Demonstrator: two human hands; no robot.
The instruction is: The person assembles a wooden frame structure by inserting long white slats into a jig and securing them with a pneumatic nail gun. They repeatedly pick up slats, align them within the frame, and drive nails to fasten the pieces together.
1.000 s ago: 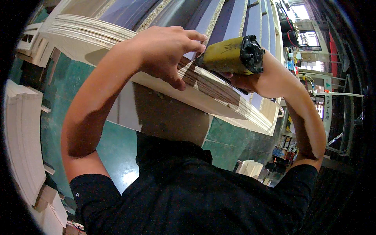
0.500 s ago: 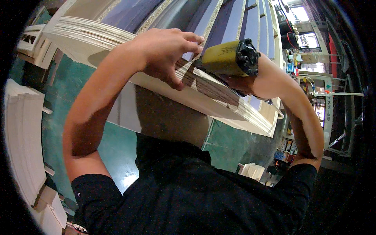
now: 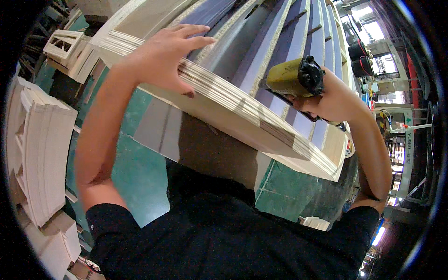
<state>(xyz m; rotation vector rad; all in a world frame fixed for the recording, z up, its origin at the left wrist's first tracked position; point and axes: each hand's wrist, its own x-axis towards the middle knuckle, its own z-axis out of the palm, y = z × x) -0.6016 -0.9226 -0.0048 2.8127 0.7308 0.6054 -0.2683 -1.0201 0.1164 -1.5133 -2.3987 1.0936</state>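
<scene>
A stack of pale wooden frames (image 3: 247,105) lies in front of me, its layered edges running from upper left to lower right. Bluish boards (image 3: 298,51) and speckled strips show inside the frames. My right hand (image 3: 329,100) is wrapped round a pneumatic nail gun (image 3: 285,77) with an olive-yellow body and black cap. Its nose points left and sits near the stack's near edge; whether it touches is unclear. Over the left part of that edge, my left hand (image 3: 163,53) is spread, fingers above the top layers and thumb down along the side, holding nothing.
On the left stand a tall stack of pale wooden pieces (image 3: 44,154) and a smaller wooden frame (image 3: 65,49). A grey board (image 3: 158,126) shows beneath the stack, over a green floor (image 3: 289,186). Shelving and equipment line the right, with a pale hose (image 3: 415,127).
My left hand has shifted left along the edge, away from the nail gun. The nail gun in my right hand has moved slightly right and lower in view, opening a wider gap between my hands.
</scene>
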